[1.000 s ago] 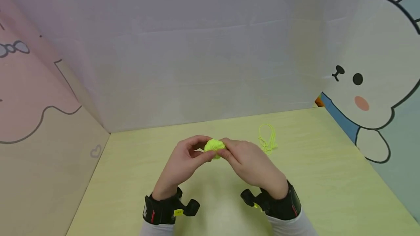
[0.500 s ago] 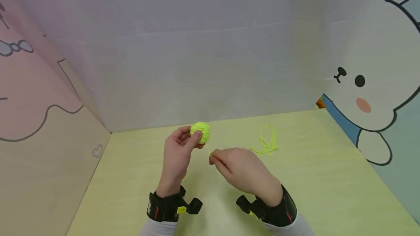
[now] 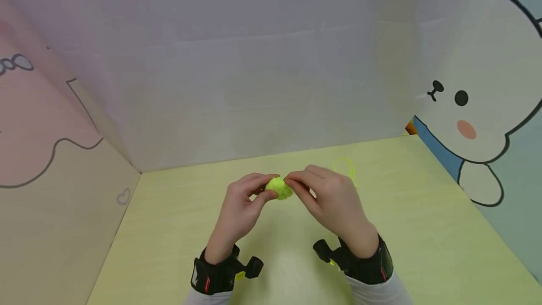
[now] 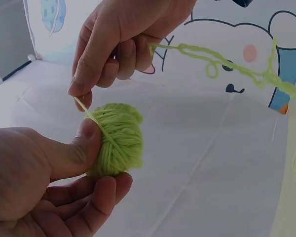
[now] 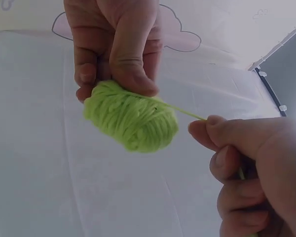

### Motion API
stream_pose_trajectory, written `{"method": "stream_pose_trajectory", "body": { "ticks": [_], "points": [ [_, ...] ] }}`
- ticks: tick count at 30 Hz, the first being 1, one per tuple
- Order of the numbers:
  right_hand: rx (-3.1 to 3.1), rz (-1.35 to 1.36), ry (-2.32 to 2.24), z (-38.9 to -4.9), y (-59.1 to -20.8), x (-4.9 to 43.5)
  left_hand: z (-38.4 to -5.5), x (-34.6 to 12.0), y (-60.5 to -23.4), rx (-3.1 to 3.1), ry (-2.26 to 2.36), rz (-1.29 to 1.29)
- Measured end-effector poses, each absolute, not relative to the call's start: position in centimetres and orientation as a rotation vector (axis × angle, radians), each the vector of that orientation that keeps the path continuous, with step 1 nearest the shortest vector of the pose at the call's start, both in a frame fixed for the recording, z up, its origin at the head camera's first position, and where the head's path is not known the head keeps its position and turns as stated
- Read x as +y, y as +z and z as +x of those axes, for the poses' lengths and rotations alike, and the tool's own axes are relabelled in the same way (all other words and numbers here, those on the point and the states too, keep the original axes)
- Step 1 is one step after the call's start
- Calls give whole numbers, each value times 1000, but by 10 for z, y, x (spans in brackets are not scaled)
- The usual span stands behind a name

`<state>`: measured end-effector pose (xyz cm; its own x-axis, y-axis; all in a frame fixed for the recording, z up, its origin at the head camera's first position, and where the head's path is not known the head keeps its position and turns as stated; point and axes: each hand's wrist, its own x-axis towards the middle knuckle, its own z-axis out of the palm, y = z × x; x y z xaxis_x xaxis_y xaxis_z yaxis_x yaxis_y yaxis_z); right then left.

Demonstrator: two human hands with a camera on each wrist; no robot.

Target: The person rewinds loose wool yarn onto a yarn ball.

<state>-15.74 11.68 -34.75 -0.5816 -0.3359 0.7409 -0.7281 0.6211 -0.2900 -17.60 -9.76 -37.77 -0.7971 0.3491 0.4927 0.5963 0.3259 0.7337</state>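
A small ball of neon yellow-green yarn (image 3: 279,188) is held up over the table. My left hand (image 3: 243,208) grips it between thumb and fingers; in the left wrist view the thumb presses on the wound strands of the yarn ball (image 4: 119,140). Just to its right, my right hand (image 3: 332,196) pinches the strand between thumb and forefinger. The right wrist view shows that taut yarn strand (image 5: 185,112) running from the ball to the right fingertips. Its other fingers curl round the trailing yarn, which hangs loose beyond the hand in the left wrist view.
Behind the right hand, a loose loop of the same yarn (image 3: 350,166) lies on the pale yellow table (image 3: 423,229), partly hidden. A white sheet (image 3: 262,84) rises along the back edge, and printed cartoon panels stand at both sides.
Half a second ago the ball was higher and further left, with the right hand below it. Now the ball is lower and nearer the middle, and the right hand has risen beside it.
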Motion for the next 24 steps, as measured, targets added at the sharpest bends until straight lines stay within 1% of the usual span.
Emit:
{"method": "stream_pose_trajectory", "body": {
  "ticks": [9, 11, 14, 16, 19, 22, 24],
  "points": [
    [-2196, 839, 796, -165, -349, 116, -170, -98, -371, -2284, -1380, -1042],
    [-2243, 826, 813, -166, -351, 116, -170, -98, -370, -2236, -1419, -1050],
    [-2348, 809, 802, -167, -355, 115, -171, -97, -369, -2158, -1598, -1028],
    [-2444, 810, 771, -167, -357, 113, -171, -97, -368, -2109, -1765, -952],
    [-2592, 857, 722, -165, -358, 108, -171, -98, -368, -2028, -1982, -741],
    [-2692, 941, 726, -160, -358, 104, -174, -100, -369, -1975, -2046, -523],
    [-2712, 1004, 730, -156, -356, 102, -177, -101, -371, -1969, -2023, -426]
  ]
}}
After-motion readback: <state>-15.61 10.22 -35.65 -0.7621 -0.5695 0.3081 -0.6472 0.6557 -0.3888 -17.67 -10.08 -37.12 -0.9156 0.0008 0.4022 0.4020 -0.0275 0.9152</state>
